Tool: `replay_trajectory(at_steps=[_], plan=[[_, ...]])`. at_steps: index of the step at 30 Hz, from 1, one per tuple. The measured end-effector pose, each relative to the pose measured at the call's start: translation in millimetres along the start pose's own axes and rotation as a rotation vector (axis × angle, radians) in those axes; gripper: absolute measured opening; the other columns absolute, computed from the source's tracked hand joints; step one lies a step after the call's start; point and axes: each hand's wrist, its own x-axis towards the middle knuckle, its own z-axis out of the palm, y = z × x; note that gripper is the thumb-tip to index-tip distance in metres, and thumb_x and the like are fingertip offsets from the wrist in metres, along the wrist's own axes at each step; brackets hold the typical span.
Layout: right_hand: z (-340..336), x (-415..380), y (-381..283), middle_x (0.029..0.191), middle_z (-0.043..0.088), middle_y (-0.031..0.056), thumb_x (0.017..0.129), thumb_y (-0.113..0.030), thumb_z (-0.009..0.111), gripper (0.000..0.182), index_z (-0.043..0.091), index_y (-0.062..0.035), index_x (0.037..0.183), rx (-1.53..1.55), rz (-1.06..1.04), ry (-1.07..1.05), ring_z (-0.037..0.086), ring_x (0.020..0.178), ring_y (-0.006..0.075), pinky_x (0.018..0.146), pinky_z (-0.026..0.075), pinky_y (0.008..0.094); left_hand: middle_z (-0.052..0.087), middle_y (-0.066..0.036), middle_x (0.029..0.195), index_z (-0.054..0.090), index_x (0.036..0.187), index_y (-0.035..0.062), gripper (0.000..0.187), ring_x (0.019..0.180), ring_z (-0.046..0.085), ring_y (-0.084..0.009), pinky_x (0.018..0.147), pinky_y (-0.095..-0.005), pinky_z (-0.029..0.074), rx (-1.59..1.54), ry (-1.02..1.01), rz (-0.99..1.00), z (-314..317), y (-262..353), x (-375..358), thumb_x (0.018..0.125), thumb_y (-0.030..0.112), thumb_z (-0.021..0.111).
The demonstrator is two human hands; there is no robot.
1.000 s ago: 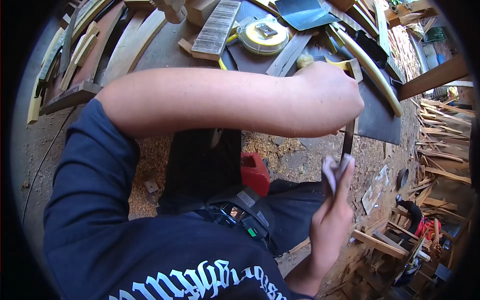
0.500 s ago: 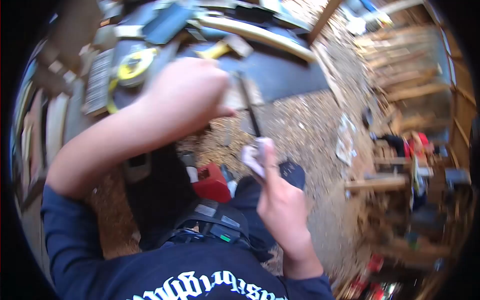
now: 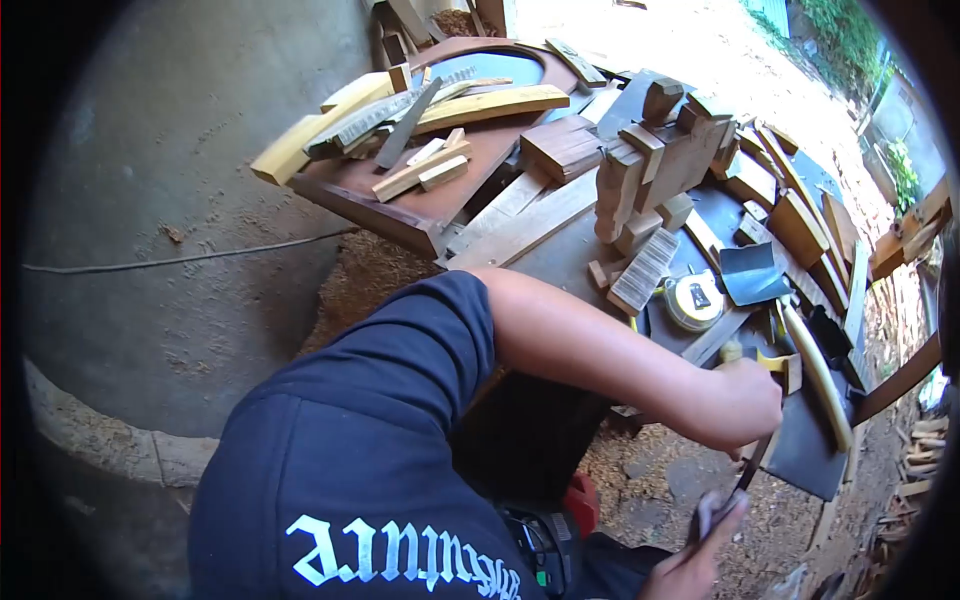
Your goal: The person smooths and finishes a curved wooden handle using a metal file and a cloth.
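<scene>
My left hand (image 3: 748, 405) is closed in a fist at the near edge of the workbench, at one end of a dark narrow bar (image 3: 756, 462). A rounded yellowish knob (image 3: 732, 351) sticks out above the fist. Lower down, my right hand (image 3: 688, 572) pinches a greyish folded cloth (image 3: 708, 515) around the bar's other end. The bar slants between both hands, over the shavings-covered ground. Just beyond my left fist lies a yellow-handled tool (image 3: 778, 366), with a curved pale wood piece (image 3: 820, 375) to its right.
A tape measure (image 3: 694, 301) and a blue curved sheet (image 3: 752, 273) lie on the workbench among many wood offcuts. A carved wooden block (image 3: 617, 190) stands behind them. Farther left, a brown tabletop (image 3: 440, 185) carries a handsaw (image 3: 408, 125) and wood strips. Something red (image 3: 582, 502) is by my legs.
The view has swung left and up, showing the wall and more of the bench. My hands now appear at the lower right, still at the two ends of the bar.
</scene>
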Motion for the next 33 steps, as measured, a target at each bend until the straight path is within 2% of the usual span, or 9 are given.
replay_trajectory(at_steps=[4,6,7,10,14,15,17,20,33], plan=[[12,51,-4,0.117,0.071,0.0287,0.099,0.004,0.045,0.078,0.023,-0.0260,0.169,0.161,-0.117,0.097,0.071,0.093,0.0500,0.073,0.050,0.0585,0.072,-0.017,0.075,0.078,0.078,0.0013,0.040,0.074,0.074,-0.0349,0.066,-0.0422,0.059,0.016,0.055,0.043,-1,1,-4,0.068,0.039,0.090],[9,46,-12,0.119,0.072,0.0279,0.100,0.003,0.044,0.077,0.023,-0.0257,0.169,0.056,0.047,-0.010,0.071,0.092,0.0494,0.073,0.049,0.0586,0.071,-0.017,0.074,0.078,0.076,0.0011,0.038,0.075,0.074,-0.0343,0.068,-0.0424,0.059,0.015,0.017,0.038,1,1,-4,0.070,0.037,0.088],[20,32,-8,0.115,0.072,0.0280,0.101,0.001,0.044,0.076,0.021,-0.0257,0.169,0.151,-0.090,0.150,0.071,0.087,0.0496,0.070,0.050,0.0576,0.071,-0.017,0.074,0.077,0.076,0.0011,0.037,0.075,0.074,-0.0343,0.069,-0.0425,0.059,0.024,0.024,0.042,4,2,-3,0.070,0.036,0.088],[1,-15,-11,0.099,0.074,0.0269,0.097,-0.005,0.053,0.081,0.025,-0.0298,0.169,0.091,-0.002,0.056,0.066,0.072,0.0522,0.059,0.051,0.0545,0.072,-0.016,0.074,0.078,0.076,0.0029,0.033,0.079,0.075,-0.0341,0.072,-0.0427,0.059,0.043,0.022,0.030,4,-1,-3,0.069,0.034,0.087],[20,20,6,0.109,0.074,0.0252,0.101,-0.004,0.051,0.073,0.026,-0.0200,0.168,0.066,0.013,0.035,0.071,0.077,0.0444,0.065,0.054,0.0523,0.073,-0.013,0.080,0.077,0.073,0.0093,0.024,0.082,0.075,-0.0338,0.071,-0.0442,0.059,-0.020,0.055,0.060,-3,-2,-6,0.069,0.032,0.084],[8,35,-20,0.101,0.074,0.0252,0.102,-0.009,0.054,0.051,0.050,-0.0094,0.152,0.084,0.002,0.076,0.072,0.077,0.0437,0.065,0.056,0.0517,0.072,-0.014,0.083,0.076,0.073,0.0095,0.030,0.085,0.074,-0.0341,0.072,-0.0443,0.059,0.040,0.011,0.032,2,-6,-5,0.073,0.038,0.084],[5,49,-19,0.081,0.068,0.0231,0.088,-0.003,0.058,0.058,0.056,-0.0037,0.147,0.034,-0.080,0.001,0.066,0.068,0.0446,0.059,0.052,0.0542,0.069,-0.017,0.082,0.074,0.074,0.0052,0.045,0.083,0.071,-0.0350,0.073,-0.0468,0.058,-0.034,-0.140,-0.086,-25,0,-9,0.080,0.048,0.084],[14,26,-15,0.076,0.069,0.0190,0.086,-0.001,0.058,0.085,0.029,-0.0084,0.165,-0.035,-0.049,0.014,0.070,0.061,0.0376,0.055,0.057,0.0493,0.068,-0.016,0.085,0.078,0.088,-0.0002,0.039,0.081,0.069,-0.0358,0.072,-0.0453,0.055,0.046,-0.034,-0.102,-16,1,-8,0.072,0.032,0.091],[38,20,0,0.076,0.069,0.0149,0.084,-0.002,0.061,0.091,0.026,-0.0139,0.168,0.124,-0.108,0.220,0.069,0.056,0.0305,0.053,0.058,0.0452,0.066,-0.017,0.083,0.079,0.086,0.0006,0.039,0.083,0.069,-0.0366,0.077,-0.0462,0.055,-0.016,0.009,-0.137,-24,22,1,0.070,0.034,0.092]])
